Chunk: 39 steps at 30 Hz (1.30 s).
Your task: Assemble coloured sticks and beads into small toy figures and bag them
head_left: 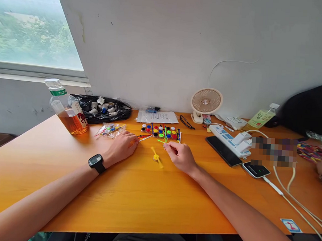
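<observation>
One green arrow (160, 141) pinched in the right hand (181, 157), about 12 o'clock of the blurry yellow spinner (155, 157), left hand (123, 147) around 9, can't tell its grip, could bump the spinner by drifting inward.

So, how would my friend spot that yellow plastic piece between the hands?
Find the orange-brown wooden table, then look between the bare left hand and bare right hand. The yellow plastic piece is there: a round middle with two blurred arms. Its colour and round middle set it apart from the thin green plastic stick in the right hand.
</observation>
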Motion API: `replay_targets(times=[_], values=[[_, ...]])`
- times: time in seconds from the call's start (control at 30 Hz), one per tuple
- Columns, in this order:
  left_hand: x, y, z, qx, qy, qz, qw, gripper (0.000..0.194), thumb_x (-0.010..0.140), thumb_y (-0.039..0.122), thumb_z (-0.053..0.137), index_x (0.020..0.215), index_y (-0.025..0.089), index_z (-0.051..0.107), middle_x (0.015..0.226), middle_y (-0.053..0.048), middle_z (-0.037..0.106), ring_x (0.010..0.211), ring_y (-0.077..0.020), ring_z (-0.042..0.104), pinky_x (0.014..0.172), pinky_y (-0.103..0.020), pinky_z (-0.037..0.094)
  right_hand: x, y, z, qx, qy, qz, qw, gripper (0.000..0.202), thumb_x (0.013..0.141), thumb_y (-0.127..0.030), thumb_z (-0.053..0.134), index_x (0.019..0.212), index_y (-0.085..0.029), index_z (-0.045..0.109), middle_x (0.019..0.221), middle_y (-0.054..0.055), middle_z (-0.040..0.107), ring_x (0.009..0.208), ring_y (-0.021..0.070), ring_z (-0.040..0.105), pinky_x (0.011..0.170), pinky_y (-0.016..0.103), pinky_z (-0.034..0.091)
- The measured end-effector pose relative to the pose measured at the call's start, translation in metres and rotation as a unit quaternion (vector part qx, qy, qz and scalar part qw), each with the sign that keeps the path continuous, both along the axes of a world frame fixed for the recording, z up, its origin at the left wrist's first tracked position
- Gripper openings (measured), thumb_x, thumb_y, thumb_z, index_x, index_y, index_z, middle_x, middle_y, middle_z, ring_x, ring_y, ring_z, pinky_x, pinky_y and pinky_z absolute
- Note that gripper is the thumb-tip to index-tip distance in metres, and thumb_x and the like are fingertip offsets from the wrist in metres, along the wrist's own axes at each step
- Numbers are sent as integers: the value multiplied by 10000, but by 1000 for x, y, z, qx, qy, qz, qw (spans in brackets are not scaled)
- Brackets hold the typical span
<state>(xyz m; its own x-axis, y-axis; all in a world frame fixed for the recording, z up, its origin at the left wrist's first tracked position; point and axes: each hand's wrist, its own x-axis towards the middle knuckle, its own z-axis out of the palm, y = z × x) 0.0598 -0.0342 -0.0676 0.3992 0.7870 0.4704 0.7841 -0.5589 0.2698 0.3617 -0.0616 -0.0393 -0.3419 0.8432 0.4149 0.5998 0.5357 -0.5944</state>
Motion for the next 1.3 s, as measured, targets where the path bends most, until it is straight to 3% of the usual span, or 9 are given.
replay_targets(times=[0.2, 0.33, 0.53, 0.7, 0.83, 1.3], values=[[-1, 0, 0, -41, -38, 43, 998, 189, 970, 286, 564, 1037, 225, 730, 977, -61, 780, 887, -261, 695, 793, -396, 544, -1, -1, 0, 2, -11, 4, 1000, 538, 1076, -532, 476, 648, -212, 412, 545, -48, 325, 506, 120, 338, 564, 304, 222], [-3, 4, -7, -79, -97, 35, 992, 203, 966, 278, 571, 1118, 217, 692, 947, -38, 762, 800, -212, 698, 731, -336, 538, -1, -1, 0, 4, -18, 3, 1000, 536, 1073, -524, 479, 641, -213, 411, 533, -49, 327, 498, 119, 331, 563, 302, 227], [-5, 5, -11, -50, -113, 36, 992, 191, 1007, 237, 500, 1141, 205, 632, 987, -59, 722, 825, -206, 672, 735, -331, 533, -2, -2, 1, 8, -20, 6, 1000, 534, 1069, -520, 480, 640, -213, 400, 529, -49, 343, 497, 116, 341, 561, 293, 237], [2, -2, -2, -22, -108, -15, 994, 188, 1076, 263, 448, 1143, 207, 615, 1067, -74, 696, 938, -212, 657, 811, -338, 532, -2, -2, 0, 14, -29, 9, 999, 523, 1071, -513, 483, 649, -212, 411, 519, -51, 346, 492, 116, 346, 562, 290, 243], [5, -5, 0, -42, -81, -51, 995, 158, 1069, 233, 464, 1119, 212, 612, 1023, -54, 700, 893, -196, 653, 767, -307, 514, -1, -2, 0, 21, -34, 13, 999, 516, 1076, -504, 480, 653, -212, 441, 524, -48, 361, 496, 117, 350, 562, 289, 241], [-1, -4, 3, 20, -78, 43, 996, 166, 840, 80, 562, 926, 181, 661, 912, -57, 671, 779, -207, 617, 712, -330, 481, -2, -2, -3, 26, -50, 25, 998, 490, 1075, -476, 492, 669, -206, 544, 537, -47, 401, 506, 113, 376, 576, 283, 244]])
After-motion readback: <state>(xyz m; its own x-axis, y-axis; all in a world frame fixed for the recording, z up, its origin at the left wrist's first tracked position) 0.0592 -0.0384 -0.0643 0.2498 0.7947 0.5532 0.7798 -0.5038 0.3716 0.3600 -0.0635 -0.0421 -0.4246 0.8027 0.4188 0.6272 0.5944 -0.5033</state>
